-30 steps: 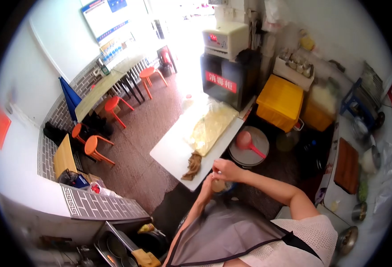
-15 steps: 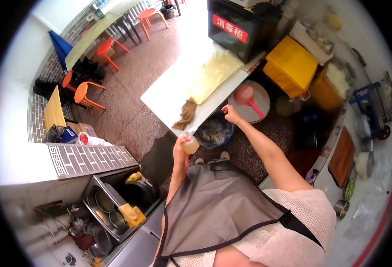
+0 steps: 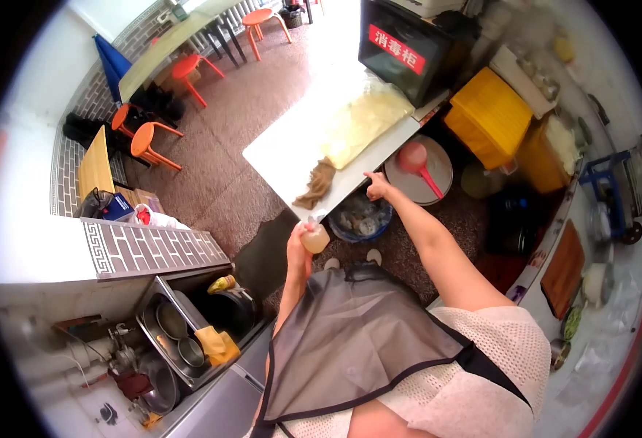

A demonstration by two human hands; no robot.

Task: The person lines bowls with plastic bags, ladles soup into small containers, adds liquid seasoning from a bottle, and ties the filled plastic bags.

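My left hand [image 3: 298,247] is wrapped round the gathered top of a small clear bag of pale liquid [image 3: 315,238], near the front corner of the white table [image 3: 277,151]. My right hand [image 3: 377,185] is at the table's right edge, above a lined bin [image 3: 361,217]; its fingers are mostly curled, with one pointing left, and whether it holds anything is too small to tell. A brown cloth [image 3: 316,185] lies crumpled on the table beside a plastic-covered yellowish slab [image 3: 368,120].
A red ladle [image 3: 413,158] rests on a round lid [image 3: 443,172] right of the table. Beyond stand a yellow crate [image 3: 490,109] and a black cabinet [image 3: 390,58]. At lower left is a sink [image 3: 162,310] with pans; orange stools [image 3: 144,139] stand at the upper left.
My hands were together around the bag and have moved apart, the left keeping it and the right reaching over the bin. The view has tilted down, then shifted slightly.
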